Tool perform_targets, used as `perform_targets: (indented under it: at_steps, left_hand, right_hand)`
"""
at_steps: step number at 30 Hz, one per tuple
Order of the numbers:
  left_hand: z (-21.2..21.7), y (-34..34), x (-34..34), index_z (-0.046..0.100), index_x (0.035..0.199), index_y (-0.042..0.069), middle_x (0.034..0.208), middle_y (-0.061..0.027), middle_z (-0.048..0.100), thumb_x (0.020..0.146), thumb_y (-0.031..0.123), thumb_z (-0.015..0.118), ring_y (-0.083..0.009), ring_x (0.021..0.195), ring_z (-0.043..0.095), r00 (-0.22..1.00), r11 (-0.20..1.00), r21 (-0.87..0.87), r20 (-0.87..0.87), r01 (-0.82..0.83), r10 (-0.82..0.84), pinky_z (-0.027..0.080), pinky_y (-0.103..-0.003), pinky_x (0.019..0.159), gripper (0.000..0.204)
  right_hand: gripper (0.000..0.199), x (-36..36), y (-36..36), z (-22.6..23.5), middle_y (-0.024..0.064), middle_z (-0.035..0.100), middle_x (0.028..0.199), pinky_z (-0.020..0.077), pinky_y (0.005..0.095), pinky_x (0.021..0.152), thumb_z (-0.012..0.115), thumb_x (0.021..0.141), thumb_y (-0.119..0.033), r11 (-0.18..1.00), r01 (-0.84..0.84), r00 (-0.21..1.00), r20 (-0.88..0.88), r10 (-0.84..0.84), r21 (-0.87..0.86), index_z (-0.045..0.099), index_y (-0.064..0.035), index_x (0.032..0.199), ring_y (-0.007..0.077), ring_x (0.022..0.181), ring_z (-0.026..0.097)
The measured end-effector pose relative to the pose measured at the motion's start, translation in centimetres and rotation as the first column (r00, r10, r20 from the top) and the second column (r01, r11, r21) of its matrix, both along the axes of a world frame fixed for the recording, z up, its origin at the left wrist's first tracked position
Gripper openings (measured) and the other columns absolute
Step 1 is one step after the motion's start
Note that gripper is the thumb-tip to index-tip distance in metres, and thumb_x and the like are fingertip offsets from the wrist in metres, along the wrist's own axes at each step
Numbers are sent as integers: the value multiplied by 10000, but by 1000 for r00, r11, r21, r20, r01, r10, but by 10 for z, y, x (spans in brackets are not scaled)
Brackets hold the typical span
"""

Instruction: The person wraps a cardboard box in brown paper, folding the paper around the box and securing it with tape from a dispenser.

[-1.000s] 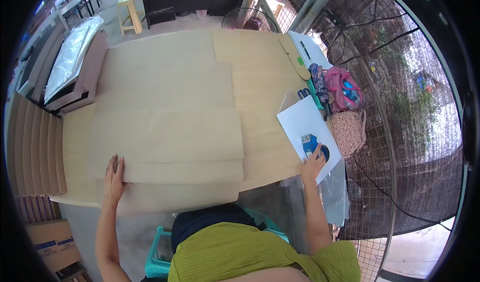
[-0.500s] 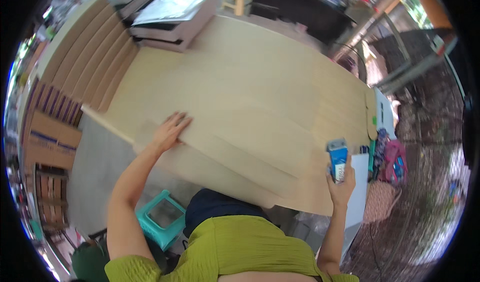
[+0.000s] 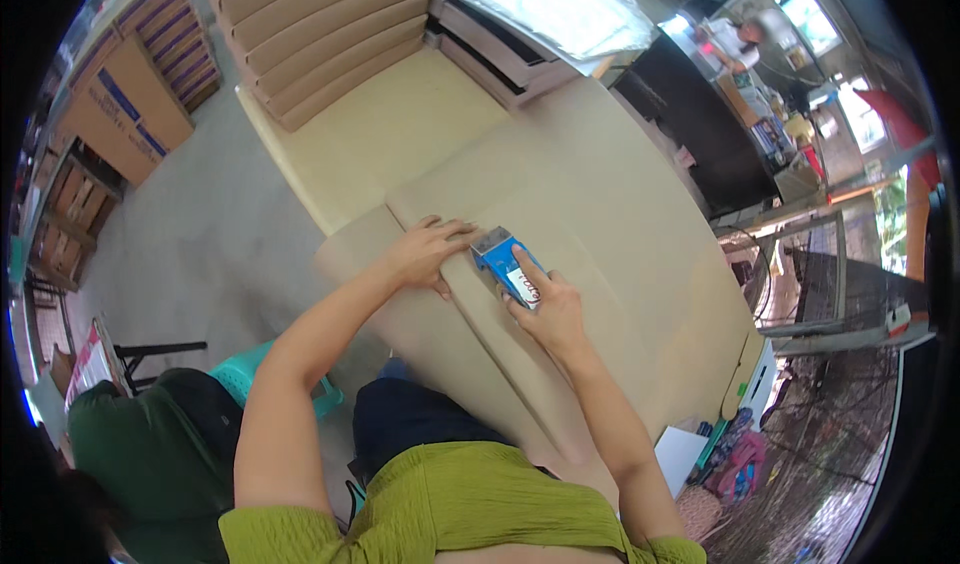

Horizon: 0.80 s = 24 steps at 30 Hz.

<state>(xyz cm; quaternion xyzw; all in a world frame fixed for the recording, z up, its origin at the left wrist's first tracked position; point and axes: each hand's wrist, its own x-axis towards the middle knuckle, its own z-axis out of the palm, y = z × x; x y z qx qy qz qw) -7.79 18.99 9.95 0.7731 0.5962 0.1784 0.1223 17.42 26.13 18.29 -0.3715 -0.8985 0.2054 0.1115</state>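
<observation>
The small blue-and-white block [image 3: 508, 267] now sits on the top cardboard sheet [image 3: 600, 234], near the table's near-left corner, where half a second ago it was held up off the right edge. The right hand [image 3: 545, 309] presses it down, fingers clamped over its top and sides. The left hand [image 3: 428, 252] has slid in from the left edge and lies flat just beside the block, fingers together and spread on the sheet, holding nothing. That suggests the block is being drawn along the sheet's edge. Beyond, folded cartons [image 3: 310, 34] stack at the far-left corner; a turquoise stool [image 3: 245, 384] stands on the floor below.
</observation>
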Motion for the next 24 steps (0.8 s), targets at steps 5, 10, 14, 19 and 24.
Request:
perform_targets:
  at_steps: [5, 10, 14, 19, 24]
  left_hand:
    - [-8, 4, 4, 76, 1597, 163, 1402, -138, 543, 415, 392, 948, -312, 1245, 558, 987, 996, -66, 143, -68, 77, 379, -497, 1119, 1487]
    - [-15, 7, 4, 68, 1602, 166, 1389, -134, 552, 382, 404, 951, -319, 1207, 583, 986, 998, -20, 153, -59, 62, 405, -484, 1089, 1524]
    - [-13, 7, 3, 133, 1595, 150, 1377, -127, 550, 384, 430, 936, -314, 1197, 585, 994, 998, -29, 88, -58, 61, 419, -484, 1066, 1480]
    - [-7, 8, 9, 183, 1587, 137, 1348, -140, 546, 387, 446, 924, -328, 1175, 586, 999, 999, -27, 35, -38, 39, 435, -473, 1041, 1444]
    - [-7, 7, 16, 221, 1580, 165, 1377, -140, 517, 401, 425, 927, -317, 1212, 557, 998, 998, -53, 35, -43, 45, 437, -457, 1038, 1399]
  right_hand:
    - [743, -16, 5, -3, 230, 631, 764, 538, 464, 675, 760, 729, -311, 997, -34, 984, 175, 46, -74, 530, -291, 1436, 389, 686, 660]
    - [649, -53, 23, 18, 257, 690, 864, 555, 501, 760, 705, 732, -246, 974, -94, 915, 368, 166, -205, 566, -172, 1361, 435, 830, 678]
    - [587, -61, 29, 21, 248, 699, 882, 559, 494, 796, 713, 732, -257, 964, -167, 853, 461, 246, -206, 594, -90, 1282, 437, 870, 679]
    - [569, -32, 35, 25, 243, 705, 900, 549, 498, 816, 720, 764, -338, 932, -264, 735, 573, 362, -249, 612, -69, 1254, 437, 874, 679]
    - [616, 51, 6, 43, 246, 701, 878, 546, 498, 827, 716, 783, -392, 939, -226, 724, 600, 340, -260, 600, -89, 1306, 426, 865, 682]
